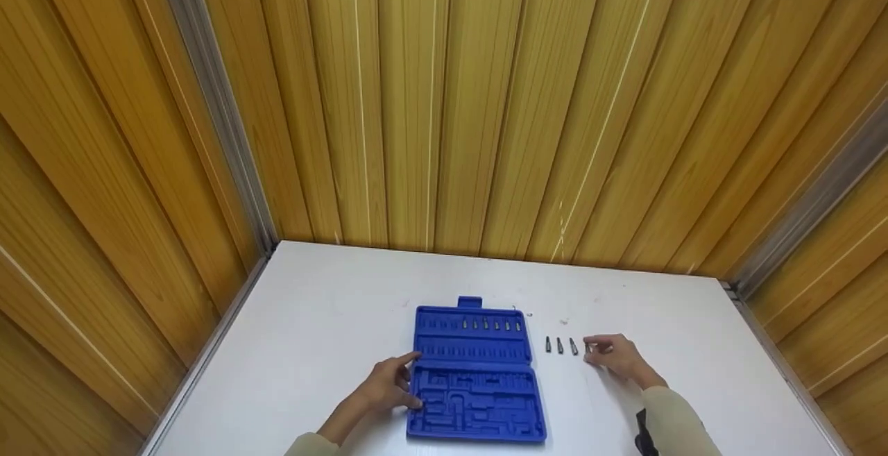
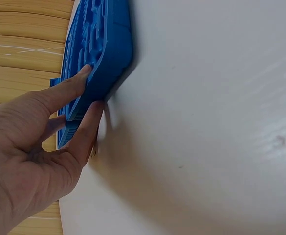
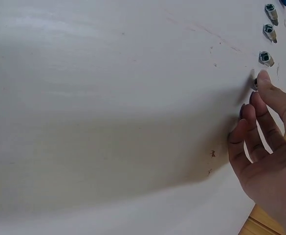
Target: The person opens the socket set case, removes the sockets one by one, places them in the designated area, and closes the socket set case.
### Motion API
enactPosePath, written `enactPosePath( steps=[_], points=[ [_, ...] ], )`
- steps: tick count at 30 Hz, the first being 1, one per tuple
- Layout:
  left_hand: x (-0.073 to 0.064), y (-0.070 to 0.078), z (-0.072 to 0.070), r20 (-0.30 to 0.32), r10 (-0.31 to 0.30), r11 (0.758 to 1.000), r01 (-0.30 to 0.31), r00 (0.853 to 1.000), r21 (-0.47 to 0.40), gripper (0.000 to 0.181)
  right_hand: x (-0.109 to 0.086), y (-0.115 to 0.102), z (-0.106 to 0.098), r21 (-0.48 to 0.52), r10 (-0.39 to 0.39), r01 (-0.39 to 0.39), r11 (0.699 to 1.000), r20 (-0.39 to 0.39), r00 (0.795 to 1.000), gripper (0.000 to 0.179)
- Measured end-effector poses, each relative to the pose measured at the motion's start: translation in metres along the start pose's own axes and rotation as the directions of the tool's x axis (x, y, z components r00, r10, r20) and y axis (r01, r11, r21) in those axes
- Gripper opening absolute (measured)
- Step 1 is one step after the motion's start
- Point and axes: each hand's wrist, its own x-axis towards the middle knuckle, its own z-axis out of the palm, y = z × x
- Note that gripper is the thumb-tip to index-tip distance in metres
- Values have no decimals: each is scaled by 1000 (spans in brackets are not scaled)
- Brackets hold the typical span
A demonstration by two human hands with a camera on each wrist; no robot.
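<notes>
A blue plastic tool case (image 1: 479, 436) lies spread open on the white table, its tray full of moulded recesses. My left hand (image 1: 381, 386) grips the case's left edge; in the left wrist view the thumb presses on the rim and the fingers lie against its outer side. Several small metal bit sockets (image 1: 485, 325) stand in the upper row of the lid. Right of the case, three more bit sockets (image 1: 560, 345) lie in a row. At the row's right end my right hand (image 1: 617, 357) pinches another bit socket (image 3: 255, 84) between thumb and fingers, mostly hidden by them.
The white table (image 1: 333, 296) reaches to a yellow wood-patterned wall (image 1: 479, 130) at the back and side walls left and right. Metal posts (image 1: 229, 109) stand in the corners. A black strap (image 1: 645, 432) shows beside the right sleeve.
</notes>
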Motion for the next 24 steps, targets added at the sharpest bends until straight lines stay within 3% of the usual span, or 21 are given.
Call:
enactPosePath(
  steps=[7, 13, 18, 24],
  points=[
    [1, -2, 2, -10, 2, 1000, -2, 1000, -9, 89, 5, -7, -10, 35, 30, -31, 999, 31, 999, 49],
    [1, 0, 3, -22, 21, 1000, -21, 1000, -3, 88, 14, -31, -10, 60, -95, 94, 994, 13, 995, 43],
    [0, -1, 2, -24, 20, 1000, -19, 1000, 3, 88, 25, -64, 8, 126, -211, 203, 971, 60, 976, 41],
    [0, -1, 1, -21, -4, 1000, 4, 1000, -11, 88, 39, -106, 44, 244, -251, 213, 946, 137, 958, 39]
  ],
)
